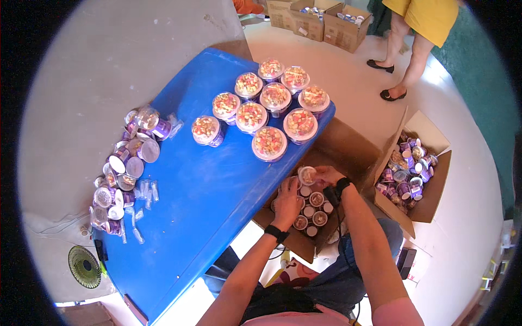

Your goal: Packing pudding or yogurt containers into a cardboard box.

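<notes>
Both my hands reach into an open cardboard box point(348, 144) standing beside the blue table. My right hand point(327, 175) is closed round the side of a small clear-lidded cup point(307, 175) with nut-like pieces inside. Just left of that cup is my left hand point(288, 201), its fingers stretched forward over the cups; what its fingertips touch is partly hidden. Below the hands, several lidded cups point(319, 218) stand upright in close rows in the box. On the table's far right part, several purple cups point(269, 144) with domed clear lids show colourful dry toppings.
Along the left side of the blue table point(190, 217) lies a heap of purple cups point(117, 185) beside small clear plastic pieces point(147, 193). A second box point(435, 198) holds jumbled cups at right. A green fan point(84, 267), a person's legs point(416, 65) and more boxes point(345, 30) also show.
</notes>
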Demonstrator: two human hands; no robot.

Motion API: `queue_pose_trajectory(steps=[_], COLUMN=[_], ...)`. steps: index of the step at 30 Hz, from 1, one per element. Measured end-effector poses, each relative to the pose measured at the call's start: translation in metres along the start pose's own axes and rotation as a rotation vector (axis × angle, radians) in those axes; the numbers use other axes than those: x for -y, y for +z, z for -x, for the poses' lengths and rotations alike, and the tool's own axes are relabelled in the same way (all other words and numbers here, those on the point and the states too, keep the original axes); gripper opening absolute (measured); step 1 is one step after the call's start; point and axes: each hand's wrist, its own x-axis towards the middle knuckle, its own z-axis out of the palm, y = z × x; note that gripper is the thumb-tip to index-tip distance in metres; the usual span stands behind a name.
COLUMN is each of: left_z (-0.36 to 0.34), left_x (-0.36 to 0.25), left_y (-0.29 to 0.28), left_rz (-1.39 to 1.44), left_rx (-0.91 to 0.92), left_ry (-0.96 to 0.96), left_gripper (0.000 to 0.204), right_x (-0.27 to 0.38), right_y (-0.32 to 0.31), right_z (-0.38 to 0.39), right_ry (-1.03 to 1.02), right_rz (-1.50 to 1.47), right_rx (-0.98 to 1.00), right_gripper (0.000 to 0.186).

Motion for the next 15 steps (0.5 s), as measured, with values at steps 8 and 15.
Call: queue_pose_trajectory(steps=[8,15], left_z=[0.021,0.043], left_x=[0.026,0.040], left_y=[-0.006,-0.007], left_rz=[0.162,0.220], left_rx=[0.149,0.201], left_ry=[-0.120,-0.215], left_gripper=[0.058,0.051], right_x=[-0.106,-0.123], right_y=[-0.070,-0.068], right_z=[-0.076,-0.116], right_ry=[0.233,0.167], right_rz=[0.844,0.833], right_rx=[-0.572,-0.501], right_gripper=[0.033,0.039])
